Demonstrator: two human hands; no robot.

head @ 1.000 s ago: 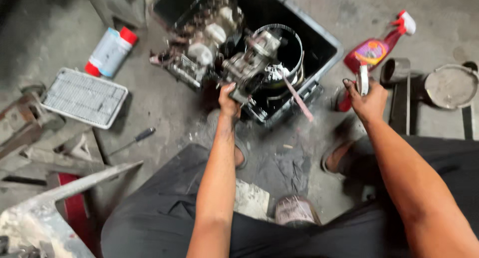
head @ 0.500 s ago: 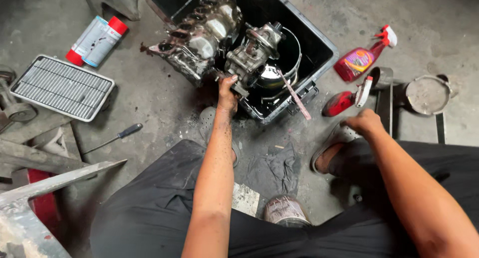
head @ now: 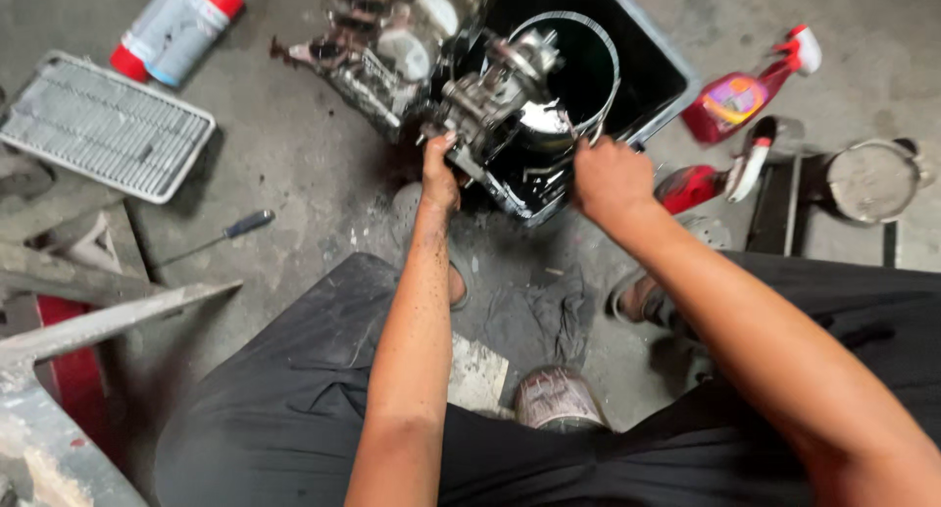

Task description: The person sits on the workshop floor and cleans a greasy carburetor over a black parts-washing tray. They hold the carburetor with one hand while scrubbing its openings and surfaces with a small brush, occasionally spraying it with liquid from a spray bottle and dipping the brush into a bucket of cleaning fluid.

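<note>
A black plastic tub (head: 657, 71) holds a dark round bucket (head: 578, 66). A greasy metal engine part (head: 431, 66) rests across the tub's near-left rim, its long axis running up-left away from the tub. The left hand (head: 438, 174) clenches its near end; the right hand (head: 608, 178) is closed at the tub's rim, on what I cannot tell. Right of the tub, a red spray bottle (head: 745, 95) lies on stained concrete floor (head: 294, 164).
</note>
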